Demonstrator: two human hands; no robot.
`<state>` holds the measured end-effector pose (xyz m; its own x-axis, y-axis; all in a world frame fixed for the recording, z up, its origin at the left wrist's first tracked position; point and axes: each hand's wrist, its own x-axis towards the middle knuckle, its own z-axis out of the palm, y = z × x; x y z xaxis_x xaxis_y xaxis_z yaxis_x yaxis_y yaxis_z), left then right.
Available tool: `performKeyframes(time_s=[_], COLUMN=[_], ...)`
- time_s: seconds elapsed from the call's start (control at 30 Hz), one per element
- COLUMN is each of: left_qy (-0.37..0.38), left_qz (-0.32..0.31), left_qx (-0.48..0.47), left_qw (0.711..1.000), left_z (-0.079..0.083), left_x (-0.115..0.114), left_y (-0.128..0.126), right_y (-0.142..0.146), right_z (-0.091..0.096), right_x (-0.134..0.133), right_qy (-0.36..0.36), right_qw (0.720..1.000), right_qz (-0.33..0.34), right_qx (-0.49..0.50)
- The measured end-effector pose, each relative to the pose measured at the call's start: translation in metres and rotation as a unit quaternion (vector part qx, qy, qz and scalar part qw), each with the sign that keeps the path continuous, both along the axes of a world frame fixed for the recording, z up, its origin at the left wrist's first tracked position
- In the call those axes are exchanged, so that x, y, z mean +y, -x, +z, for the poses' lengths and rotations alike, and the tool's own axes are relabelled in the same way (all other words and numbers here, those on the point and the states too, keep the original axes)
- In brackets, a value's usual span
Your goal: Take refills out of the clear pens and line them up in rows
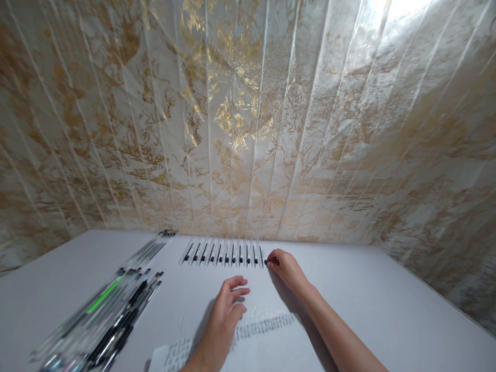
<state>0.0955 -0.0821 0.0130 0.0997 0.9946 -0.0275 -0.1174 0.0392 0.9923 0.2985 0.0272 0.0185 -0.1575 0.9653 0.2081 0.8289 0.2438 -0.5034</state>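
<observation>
A row of clear pen barrels (219, 250) lies side by side at the far edge of the table, each with a thin black line and a small black piece near its lower end. At the row's right end, my right hand (282, 266) pinches a small black pen part (266, 263) between thumb and fingertips. My left hand (228, 305) hovers nearer to me, below the middle of the row, its fingers apart and loosely curled with nothing in them. Under and beside that wrist is a clear sheet with dark printed characters (267, 325).
On the left of the white table (368, 305) lies a blurred pile of pens (116, 315), mostly black and clear, one bright green. Thin dark rods (149, 250) lie behind it. A creased, gold-patterned covering (240, 119) rises behind the table.
</observation>
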Motion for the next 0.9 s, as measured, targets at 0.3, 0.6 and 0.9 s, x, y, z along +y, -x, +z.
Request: performKeyframes(time_s=[0.3, 0.6, 0.9], left_qy=[-0.008, 0.006, -0.001], left_qz=[0.008, 0.005, 0.008], left_qx=[0.001, -0.005, -0.002], left_qw=[1.000, 1.000, 1.000], left_z=[-0.0042, 0.0011, -0.0028], left_x=[0.0004, -0.0010, -0.0003], left_y=[-0.0006, -0.0010, -0.0006], right_y=[0.0016, 0.0024, 0.0042], right_z=[-0.0055, -0.0053, -0.0025], right_x=[0.0022, 0.0008, -0.0023], right_qy=[-0.001, -0.004, -0.019], right_qw=[1.000, 1.000, 1.000], right_qz=[-0.005, 0.003, 0.008], right_qx=[-0.008, -0.002, 0.003])
